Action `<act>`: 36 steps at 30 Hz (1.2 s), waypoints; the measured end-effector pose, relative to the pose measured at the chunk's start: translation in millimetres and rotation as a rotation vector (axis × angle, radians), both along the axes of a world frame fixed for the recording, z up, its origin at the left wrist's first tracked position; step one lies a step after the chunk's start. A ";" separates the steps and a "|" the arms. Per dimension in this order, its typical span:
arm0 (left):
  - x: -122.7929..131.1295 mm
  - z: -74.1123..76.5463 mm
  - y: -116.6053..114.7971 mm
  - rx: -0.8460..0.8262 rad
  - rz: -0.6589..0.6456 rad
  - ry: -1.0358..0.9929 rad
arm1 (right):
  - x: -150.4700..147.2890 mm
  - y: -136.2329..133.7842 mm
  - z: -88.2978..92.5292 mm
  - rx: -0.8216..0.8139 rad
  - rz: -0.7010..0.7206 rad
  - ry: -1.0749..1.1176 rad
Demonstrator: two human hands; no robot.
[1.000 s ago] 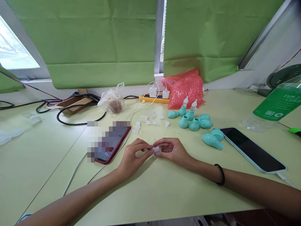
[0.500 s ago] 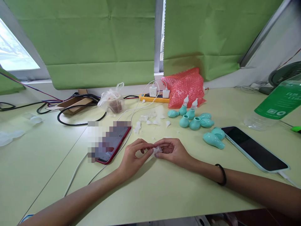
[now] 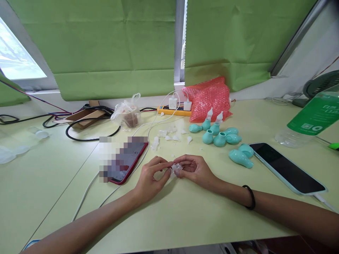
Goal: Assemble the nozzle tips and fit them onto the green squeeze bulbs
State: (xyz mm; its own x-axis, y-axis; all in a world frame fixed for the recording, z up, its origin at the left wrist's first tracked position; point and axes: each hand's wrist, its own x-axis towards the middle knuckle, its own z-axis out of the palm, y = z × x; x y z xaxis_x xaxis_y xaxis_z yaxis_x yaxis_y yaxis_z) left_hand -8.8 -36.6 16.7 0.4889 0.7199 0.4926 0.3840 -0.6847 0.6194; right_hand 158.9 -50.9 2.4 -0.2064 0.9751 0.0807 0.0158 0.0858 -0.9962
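A small clear plastic tube-like piece (image 3: 178, 167) with a whitish end is held just over the table between my two hands. My right hand (image 3: 195, 168) pinches its right side between thumb and fingers, the other fingers curled behind. My left hand (image 3: 151, 176) grips the whitish end with the index fingertip and thumb. Fingertips partly cover the piece. Behind the hands lie loose translucent plastic tips (image 3: 174, 138) and a short clear tube (image 3: 162, 133). Several teal squeeze bulbs (image 3: 219, 139) stand or lie to the right; two carry clear pointed tips (image 3: 210, 113).
A red-cased phone (image 3: 127, 162) lies left, beside white cables. Another phone (image 3: 287, 168) is charging at right, near a green-labelled bottle (image 3: 312, 114). Pink bubble wrap (image 3: 210, 100), an orange power strip (image 3: 174, 112), a bagged tape roll (image 3: 130, 118) and a cardboard box (image 3: 86, 118) line the back.
The clear piece has turned slightly between my fingertips, and my left thumb has shifted a little. Both hands stay in nearly the same place.
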 end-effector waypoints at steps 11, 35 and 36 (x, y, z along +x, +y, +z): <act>-2.3 -7.7 2.1 0.212 -0.090 0.089 | -1.1 -0.4 2.6 -0.033 -0.063 0.043; -4.2 -2.6 -1.6 0.111 -0.194 0.088 | -1.2 -5.1 3.4 0.059 -0.047 -0.047; -4.2 -1.5 -1.6 0.081 -0.193 0.079 | -0.9 -4.6 3.1 0.065 -0.054 -0.055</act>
State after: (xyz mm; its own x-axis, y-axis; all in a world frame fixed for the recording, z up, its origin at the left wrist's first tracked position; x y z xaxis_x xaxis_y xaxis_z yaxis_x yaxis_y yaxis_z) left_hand -13.0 -38.2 15.2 0.6531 0.5690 0.4997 0.2858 -0.7963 0.5332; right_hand 158.0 -55.5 5.6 -0.1594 0.9781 0.1340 0.0765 0.1475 -0.9861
